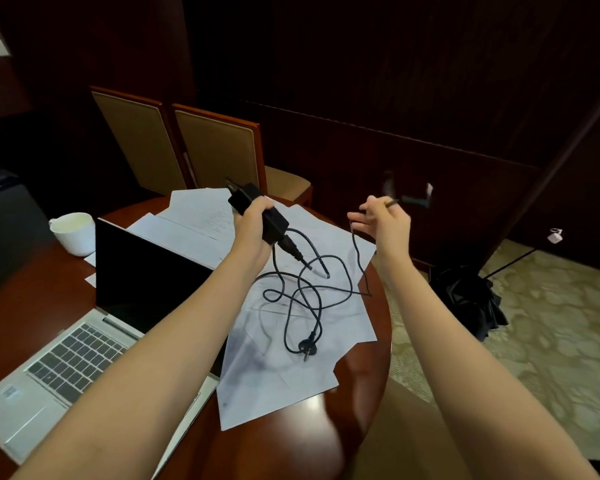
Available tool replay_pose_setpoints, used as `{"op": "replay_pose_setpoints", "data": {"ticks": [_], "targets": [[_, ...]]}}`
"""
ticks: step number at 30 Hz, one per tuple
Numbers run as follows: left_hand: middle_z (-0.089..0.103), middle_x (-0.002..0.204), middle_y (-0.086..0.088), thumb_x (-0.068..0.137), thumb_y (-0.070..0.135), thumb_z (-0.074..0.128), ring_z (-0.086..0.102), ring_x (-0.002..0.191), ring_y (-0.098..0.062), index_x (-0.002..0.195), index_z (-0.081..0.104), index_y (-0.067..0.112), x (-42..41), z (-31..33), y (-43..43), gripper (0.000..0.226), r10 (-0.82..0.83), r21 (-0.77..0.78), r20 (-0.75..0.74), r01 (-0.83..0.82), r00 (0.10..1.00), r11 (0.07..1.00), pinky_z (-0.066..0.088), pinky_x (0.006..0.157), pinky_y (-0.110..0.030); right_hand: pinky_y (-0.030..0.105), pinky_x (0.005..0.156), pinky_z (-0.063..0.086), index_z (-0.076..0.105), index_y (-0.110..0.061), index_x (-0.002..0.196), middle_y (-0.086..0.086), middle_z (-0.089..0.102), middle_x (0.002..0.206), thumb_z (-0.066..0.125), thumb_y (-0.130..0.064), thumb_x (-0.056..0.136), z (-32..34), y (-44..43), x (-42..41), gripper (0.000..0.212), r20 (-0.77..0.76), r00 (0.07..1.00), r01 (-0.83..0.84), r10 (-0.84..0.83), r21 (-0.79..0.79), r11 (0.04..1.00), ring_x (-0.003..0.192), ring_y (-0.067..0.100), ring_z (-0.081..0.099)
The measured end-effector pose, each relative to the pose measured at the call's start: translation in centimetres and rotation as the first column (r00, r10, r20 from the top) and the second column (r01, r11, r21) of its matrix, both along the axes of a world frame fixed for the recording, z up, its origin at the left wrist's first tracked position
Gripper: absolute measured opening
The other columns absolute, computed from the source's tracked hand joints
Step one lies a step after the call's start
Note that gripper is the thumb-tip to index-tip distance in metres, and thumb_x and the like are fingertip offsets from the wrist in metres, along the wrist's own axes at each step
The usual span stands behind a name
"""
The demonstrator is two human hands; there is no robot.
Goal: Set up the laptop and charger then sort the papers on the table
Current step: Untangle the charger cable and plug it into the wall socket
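An open silver laptop with a dark screen sits at the left on the round wooden table. My left hand is raised above the table, shut on the black charger brick. Its black cable hangs down in loose tangles onto several white papers, with the wall plug lying on them. My right hand is lifted at the same height and pinches the thin end of the charger cable, whose blurred tip swings beyond the fingers.
A white cup stands behind the laptop at the left. Two wooden chairs with tan backs are pushed in at the far side. A black folded umbrella lies on the patterned carpet at the right.
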State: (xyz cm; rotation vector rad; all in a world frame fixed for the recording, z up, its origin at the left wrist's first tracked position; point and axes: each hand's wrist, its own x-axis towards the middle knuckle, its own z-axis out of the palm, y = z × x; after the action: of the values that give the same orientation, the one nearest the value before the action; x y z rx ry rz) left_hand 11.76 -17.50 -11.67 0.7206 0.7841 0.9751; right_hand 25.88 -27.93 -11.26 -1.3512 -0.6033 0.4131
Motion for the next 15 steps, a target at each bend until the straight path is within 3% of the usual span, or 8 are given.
{"op": "replay_pose_setpoints", "data": {"ticks": [2,5,7,9,11,12,14,15], "targets": [[0.048,0.088,-0.005,0.088,0.009,0.055,0.053,0.081,-0.016,0.122,0.037,0.017,0.4,0.8,0.3,0.04,0.019,0.026,0.021,-0.02,1.0,0.999,0.05,0.065,-0.031,0.021,0.054,0.049,0.048,-0.008,0.058,0.004,0.053,0.059,0.047,-0.005,0.092,0.5,-0.2,0.5,0.035,-0.027,1.0,-0.017,0.016,-0.032,0.999,0.047,0.01,0.056],[0.05,0.09,-0.005,0.089,0.015,0.057,0.055,0.081,-0.016,0.136,0.03,0.018,1.0,2.2,0.5,0.054,-0.016,0.088,-0.017,0.017,1.0,0.996,0.052,0.067,-0.034,0.021,0.04,0.039,0.042,-0.01,0.051,-0.002,0.049,0.035,0.043,-0.018,0.095,0.0,-0.1,0.2,0.045,0.032,0.997,-0.06,0.069,-0.231,0.971,0.032,0.009,0.042],[0.052,0.1,-0.006,0.09,0.02,0.058,0.057,0.085,-0.016,0.139,0.028,0.02,1.3,2.9,0.6,0.057,-0.041,0.119,-0.034,0.045,0.999,0.992,0.052,0.064,-0.034,0.027,0.051,0.039,0.045,-0.012,0.051,-0.003,0.043,0.029,0.043,-0.026,0.094,-1.1,-0.1,0.0,0.045,0.17,0.984,0.01,0.057,-0.372,0.928,0.037,0.012,0.043],[0.052,0.108,-0.007,0.091,0.023,0.058,0.058,0.088,-0.016,0.14,0.026,0.022,1.6,3.3,0.6,0.059,-0.047,0.124,-0.009,0.047,0.999,0.991,0.053,0.069,-0.035,0.03,0.056,0.039,0.05,-0.014,0.052,-0.002,0.042,0.029,0.043,-0.027,0.093,-1.6,-0.3,0.2,0.044,0.172,0.984,0.036,0.039,-0.41,0.911,0.04,0.015,0.046],[0.051,0.107,-0.005,0.091,0.025,0.057,0.058,0.088,-0.015,0.142,0.022,0.023,1.8,3.4,0.6,0.062,-0.029,0.114,0.017,0.027,0.999,0.993,0.054,0.072,-0.035,0.025,0.051,0.04,0.063,-0.016,0.068,0.001,0.05,0.045,0.04,-0.028,0.097,-1.7,-0.8,0.1,0.039,0.068,0.989,-0.098,0.134,-0.382,0.919,0.036,0.012,0.047],[0.051,0.108,-0.006,0.091,0.026,0.058,0.058,0.087,-0.015,0.142,0.021,0.023,1.8,3.3,0.5,0.064,-0.018,0.114,0.006,0.017,1.0,0.993,0.053,0.071,-0.034,0.022,0.049,0.043,0.067,-0.016,0.089,0.001,0.055,0.06,0.038,-0.03,0.099,-1.8,-1.0,-0.1,0.033,0.036,0.974,-0.193,0.222,-0.374,0.907,0.037,0.009,0.049],[0.049,0.113,-0.008,0.091,0.027,0.059,0.057,0.086,-0.016,0.144,0.018,0.024,1.9,2.8,0.1,0.067,-0.013,0.116,-0.037,0.018,0.999,0.993,0.052,0.073,-0.037,0.019,0.053,0.051,0.054,-0.024,0.127,-0.006,0.055,0.093,0.038,-0.033,0.1,-2.2,-1.2,-0.7,0.033,0.0,0.923,-0.357,0.386,-0.38,0.853,0.051,0.007,0.058],[0.049,0.115,-0.009,0.09,0.026,0.059,0.057,0.088,-0.017,0.144,0.018,0.024,1.9,2.4,0.0,0.067,-0.023,0.105,-0.047,0.028,0.999,0.994,0.052,0.076,-0.04,0.019,0.057,0.053,0.046,-0.027,0.135,-0.008,0.051,0.104,0.039,-0.033,0.1,-2.4,-1.2,-1.1,0.036,-0.005,0.894,-0.413,0.447,-0.391,0.822,0.06,0.009,0.06]]}}
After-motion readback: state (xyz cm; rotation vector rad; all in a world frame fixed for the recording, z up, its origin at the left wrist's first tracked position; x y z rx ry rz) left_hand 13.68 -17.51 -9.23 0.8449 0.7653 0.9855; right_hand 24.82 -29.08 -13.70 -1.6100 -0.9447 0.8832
